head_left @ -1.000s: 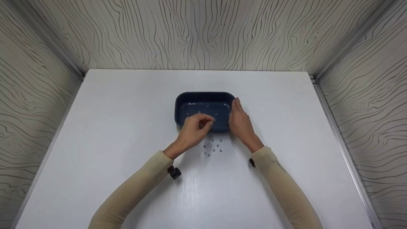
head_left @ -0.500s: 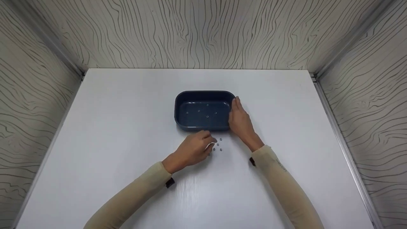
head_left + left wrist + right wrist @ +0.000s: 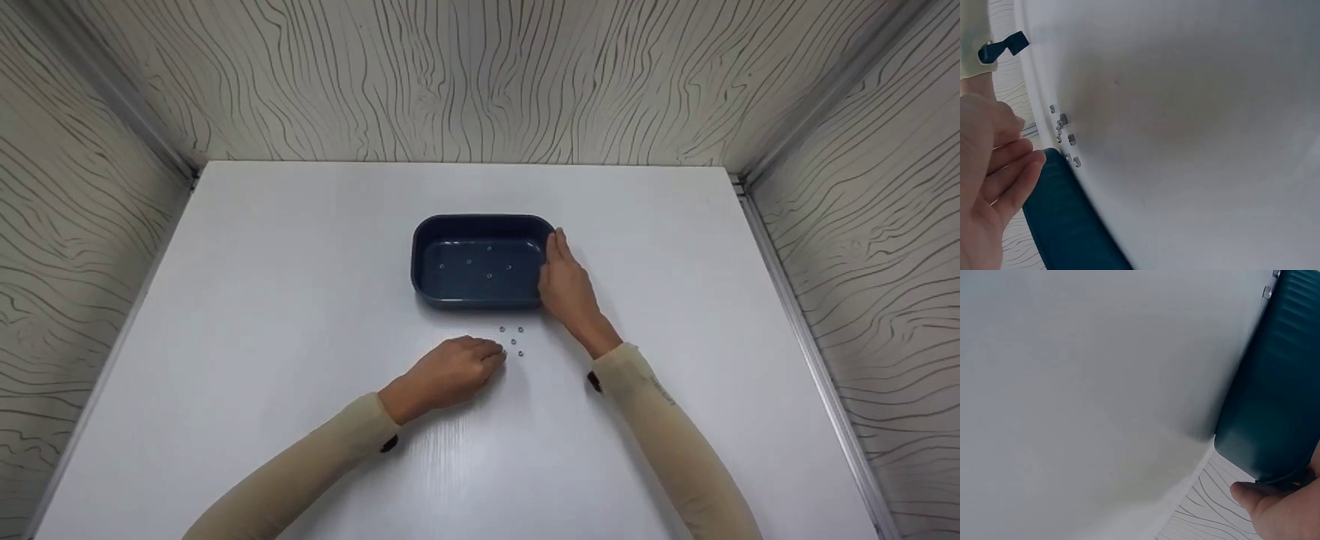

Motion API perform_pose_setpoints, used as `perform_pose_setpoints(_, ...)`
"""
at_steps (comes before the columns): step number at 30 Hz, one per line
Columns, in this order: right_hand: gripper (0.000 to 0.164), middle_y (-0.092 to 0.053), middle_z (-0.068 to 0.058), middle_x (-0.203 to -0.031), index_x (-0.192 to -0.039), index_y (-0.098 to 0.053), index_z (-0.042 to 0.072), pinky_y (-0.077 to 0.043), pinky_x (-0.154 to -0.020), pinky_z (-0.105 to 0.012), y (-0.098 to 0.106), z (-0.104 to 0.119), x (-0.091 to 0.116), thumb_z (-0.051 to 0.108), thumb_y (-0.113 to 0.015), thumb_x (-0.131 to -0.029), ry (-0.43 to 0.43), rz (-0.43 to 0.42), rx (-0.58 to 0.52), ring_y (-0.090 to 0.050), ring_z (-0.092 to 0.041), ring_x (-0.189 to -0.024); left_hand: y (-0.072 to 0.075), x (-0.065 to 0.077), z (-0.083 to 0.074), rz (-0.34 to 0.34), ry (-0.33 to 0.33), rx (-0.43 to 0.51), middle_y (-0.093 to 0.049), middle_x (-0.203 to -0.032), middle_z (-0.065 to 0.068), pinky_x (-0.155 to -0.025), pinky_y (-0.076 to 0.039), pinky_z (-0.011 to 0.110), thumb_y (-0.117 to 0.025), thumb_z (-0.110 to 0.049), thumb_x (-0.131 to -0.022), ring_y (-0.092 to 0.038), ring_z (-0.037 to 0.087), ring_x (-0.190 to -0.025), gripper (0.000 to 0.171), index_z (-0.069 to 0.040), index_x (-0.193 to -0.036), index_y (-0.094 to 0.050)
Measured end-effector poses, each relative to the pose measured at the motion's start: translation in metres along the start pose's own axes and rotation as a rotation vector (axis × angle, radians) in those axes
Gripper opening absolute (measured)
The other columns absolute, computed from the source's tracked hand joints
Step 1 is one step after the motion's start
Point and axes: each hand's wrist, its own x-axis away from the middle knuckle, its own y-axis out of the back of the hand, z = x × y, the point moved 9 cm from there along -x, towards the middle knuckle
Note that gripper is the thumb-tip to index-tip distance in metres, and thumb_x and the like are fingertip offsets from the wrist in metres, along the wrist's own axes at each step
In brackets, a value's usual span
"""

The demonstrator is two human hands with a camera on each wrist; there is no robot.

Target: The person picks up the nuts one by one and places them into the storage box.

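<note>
A dark blue rectangular bin (image 3: 480,302) stands on the white table, with several small metal nuts (image 3: 489,276) spread over its floor. In front of it lie more metal nuts (image 3: 514,342) on the tabletop. My left hand (image 3: 446,375) is low over the table, its fingertips close to the leftmost nuts in the head view. In the left wrist view its fingers (image 3: 1016,174) are loosely bent, and no nut shows between them; a group of loose nuts (image 3: 1063,119) is just beyond. My right hand (image 3: 571,292) grips the right wall of the bin at its rim.
The white table (image 3: 300,247) reaches patterned walls (image 3: 465,82) at the back and both sides. Metal rails (image 3: 817,337) run along the table's side edges. Dark wrist-camera parts (image 3: 389,443) stick out below the sleeves.
My left hand has moved from above the bin down to the table by the nuts, uncovering a nut on the bin's floor. The right hand and the bin stay put.
</note>
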Motion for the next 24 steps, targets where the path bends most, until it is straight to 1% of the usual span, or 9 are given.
perform_pose_setpoints(4,0.057,-0.024,-0.028,-0.171,-0.159,-0.028,-0.012,-0.049,-0.117,-0.050,0.000,0.001,0.001,0.002,-0.044,-0.106,-0.001,0.012,0.000,-0.045,-0.042,-0.150,-0.003,0.003,-0.008,0.026,-0.073,-0.070,-0.080,-0.119,0.002,-0.098,-0.061,0.025,-0.069,-0.005,-0.096,-0.076,0.012,-0.110,0.023,-0.009,-0.116,-0.078)
perform_pose_setpoints(7,0.057,-0.023,-0.028,-0.172,-0.159,-0.027,-0.012,-0.047,-0.119,-0.049,-0.001,0.001,0.001,0.000,-0.040,-0.106,-0.002,0.019,-0.005,-0.040,-0.041,-0.153,-0.007,0.005,-0.011,0.053,-0.108,-0.112,-0.079,-0.122,0.001,-0.100,-0.060,0.024,-0.071,-0.003,-0.094,-0.075,0.012,-0.113,0.026,-0.010,-0.118,-0.078)
perform_pose_setpoints(12,0.057,-0.022,-0.028,-0.172,-0.160,-0.026,-0.012,-0.042,-0.123,-0.048,-0.002,0.000,0.000,0.000,-0.038,-0.105,-0.004,0.029,0.007,-0.037,-0.040,-0.155,-0.013,0.006,-0.013,0.067,-0.132,-0.160,-0.078,-0.124,0.002,-0.101,-0.059,0.025,-0.073,-0.002,-0.092,-0.075,0.013,-0.115,0.030,-0.009,-0.121,-0.077)
perform_pose_setpoints(19,0.057,-0.023,-0.028,-0.172,-0.159,-0.026,-0.013,-0.044,-0.122,-0.048,-0.001,0.001,0.001,0.000,-0.038,-0.105,-0.001,0.028,0.025,-0.038,-0.040,-0.155,-0.015,0.009,-0.017,0.069,-0.166,-0.254,-0.078,-0.126,0.002,-0.103,-0.058,0.023,-0.074,-0.004,-0.092,-0.074,0.012,-0.117,0.032,-0.009,-0.124,-0.075)
perform_pose_setpoints(24,0.056,-0.023,-0.028,-0.172,-0.159,-0.027,-0.013,-0.045,-0.121,-0.048,-0.001,0.002,0.001,0.000,-0.039,-0.106,0.001,0.024,0.018,-0.038,-0.040,-0.154,-0.020,0.012,-0.022,0.064,-0.207,-0.312,-0.079,-0.119,0.001,-0.100,-0.059,0.022,-0.070,-0.006,-0.094,-0.074,0.011,-0.113,0.027,-0.008,-0.121,-0.076)
